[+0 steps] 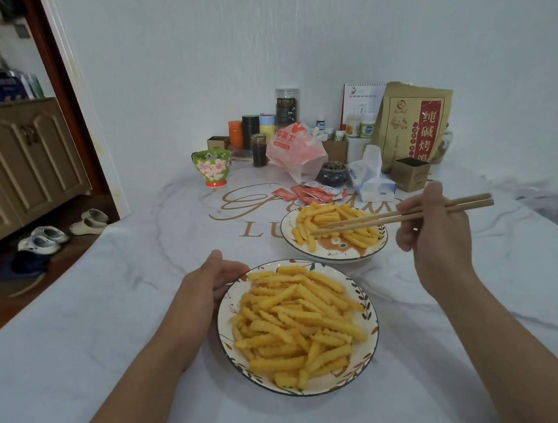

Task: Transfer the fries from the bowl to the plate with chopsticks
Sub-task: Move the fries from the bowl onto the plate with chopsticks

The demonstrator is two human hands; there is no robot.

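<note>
My right hand (434,229) pinches the chopsticks (405,216), tips empty over the far dish (330,257) (left hand (215,276) grips the near dish (225,323)); fries (299,323) lie below-left of the tips, crosswise.

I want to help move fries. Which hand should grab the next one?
The right hand. It already holds the chopsticks, tips empty above the far dish. The left hand only grips the near dish's rim.

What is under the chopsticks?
The chopsticks in the right hand hover over the far dish of crinkle-cut fries. Fries cover most of its painted bottom.
</note>
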